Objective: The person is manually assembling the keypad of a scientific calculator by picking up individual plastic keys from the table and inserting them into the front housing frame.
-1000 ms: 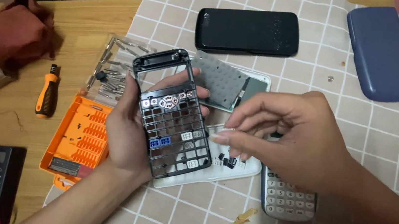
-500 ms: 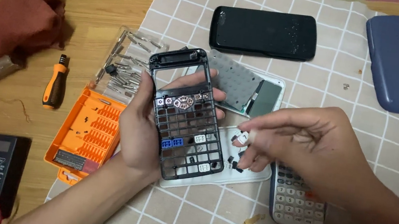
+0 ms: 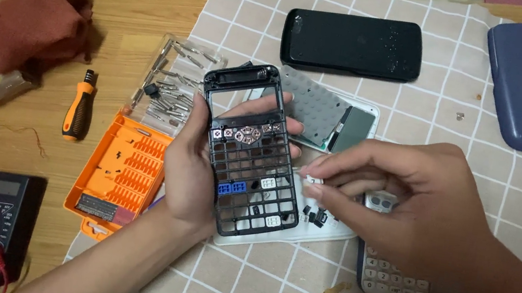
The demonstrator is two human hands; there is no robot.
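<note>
We cradle the calculator frame (image 3: 249, 158) in our left hand (image 3: 193, 167); at three o'clock, right hand (image 3: 403, 197) fingers pinch a white key (image 3: 315, 178).

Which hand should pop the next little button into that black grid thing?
The right hand, probably. Its fingertips already pinch a small white key right beside the calculator frame. The left hand is wrapped around the frame, holding it up.
</note>
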